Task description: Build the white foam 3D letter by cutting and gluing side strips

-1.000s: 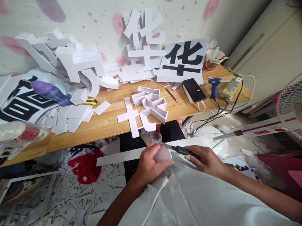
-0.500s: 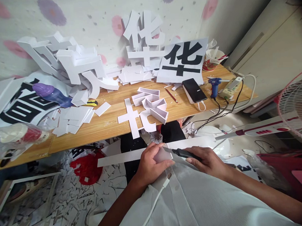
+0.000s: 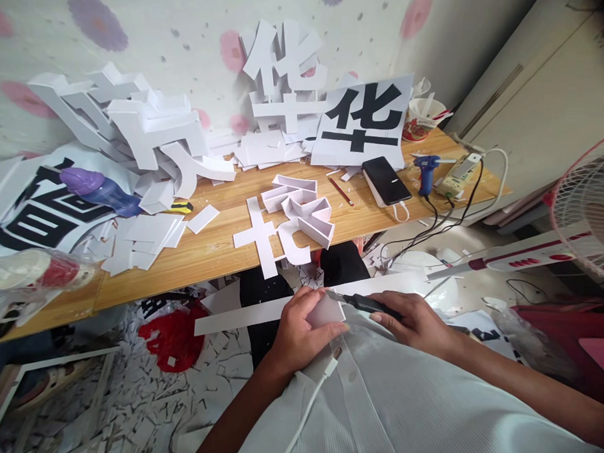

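Observation:
My left hand (image 3: 302,328) is closed on a long white foam-board strip (image 3: 236,316), held level in front of my chest below the table edge. My right hand (image 3: 416,318) grips a black utility knife (image 3: 366,304); its blade tip rests on the strip right by my left thumb. On the wooden table (image 3: 207,247) just beyond lies a half-built white 3D character (image 3: 294,217) with raised side walls.
White foam characters (image 3: 142,126) pile up against the wall, with printed black character sheets (image 3: 362,120), a phone (image 3: 386,181), a blue glue gun (image 3: 426,171), a power strip (image 3: 457,175) and a purple bottle (image 3: 97,189). A fan (image 3: 589,214) stands at right. Offcuts litter the floor (image 3: 140,407).
Almost nothing: both hands stay on the strip and knife, with only a slight shift of the view.

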`<state>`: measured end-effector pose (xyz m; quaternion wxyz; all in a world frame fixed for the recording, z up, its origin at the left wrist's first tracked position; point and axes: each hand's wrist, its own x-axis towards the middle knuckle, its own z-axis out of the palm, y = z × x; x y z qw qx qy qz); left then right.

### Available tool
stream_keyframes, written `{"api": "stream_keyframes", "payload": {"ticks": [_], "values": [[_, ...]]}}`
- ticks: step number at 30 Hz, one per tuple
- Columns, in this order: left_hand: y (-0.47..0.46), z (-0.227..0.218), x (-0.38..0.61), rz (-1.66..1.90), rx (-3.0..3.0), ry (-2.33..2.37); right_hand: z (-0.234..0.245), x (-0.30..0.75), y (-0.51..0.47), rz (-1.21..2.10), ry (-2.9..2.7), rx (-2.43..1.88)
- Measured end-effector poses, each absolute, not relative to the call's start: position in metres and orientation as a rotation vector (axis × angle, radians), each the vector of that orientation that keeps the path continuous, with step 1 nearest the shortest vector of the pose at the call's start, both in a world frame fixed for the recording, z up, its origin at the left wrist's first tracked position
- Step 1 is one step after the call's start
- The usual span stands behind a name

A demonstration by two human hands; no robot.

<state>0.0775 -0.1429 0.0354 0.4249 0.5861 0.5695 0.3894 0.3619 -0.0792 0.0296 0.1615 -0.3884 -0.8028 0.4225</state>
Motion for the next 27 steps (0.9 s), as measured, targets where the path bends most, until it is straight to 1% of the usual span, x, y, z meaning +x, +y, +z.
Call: {"api": "stream_keyframes", "payload": {"ticks": [6,11,19,27], "values": [[-0.145,0.032,0.078,0.993,1.480,1.442,0.024,0.363,-0.078,1.219,-2.263,-1.173],[-0.147,0.029,0.077,1.041,1.447,1.436,0.019,0.362,-0.074,1.253,-2.136,-1.285],[-0.148,0.029,0.075,1.127,1.159,1.395,0.018,0.360,-0.071,1.252,-2.039,-1.289],[-0.144,0.031,0.077,1.088,1.099,1.456,0.024,0.355,-0.073,1.293,-2.018,-1.247]]}}
